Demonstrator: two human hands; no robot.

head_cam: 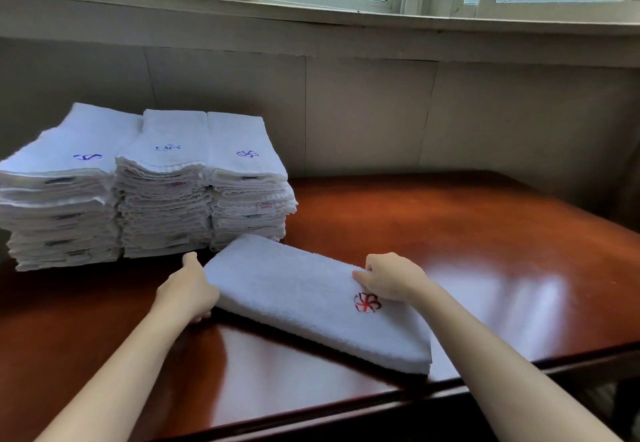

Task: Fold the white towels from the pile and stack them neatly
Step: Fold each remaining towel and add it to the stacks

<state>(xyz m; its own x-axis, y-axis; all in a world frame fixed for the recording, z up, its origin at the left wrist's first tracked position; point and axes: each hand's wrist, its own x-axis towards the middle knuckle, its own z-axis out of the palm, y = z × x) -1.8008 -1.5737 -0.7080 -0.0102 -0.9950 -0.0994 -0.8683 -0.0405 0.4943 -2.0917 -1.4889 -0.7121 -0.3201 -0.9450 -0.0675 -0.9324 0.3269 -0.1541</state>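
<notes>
A folded white towel (304,299) with a red embroidered emblem lies slanted on the wooden table (485,254), its far end touching the stacks. My left hand (190,289) grips the towel's left edge, fingers tucked underneath. My right hand (391,280) holds the right long edge just above the emblem, fingers curled on the fabric. Behind stand three tall stacks of folded white towels (162,182) with blue emblems on top.
The table's front edge (450,389) runs close below the towel's near corner. A grey panelled wall and a window sill rise behind the table. Bare glossy tabletop stretches to the right of the towel.
</notes>
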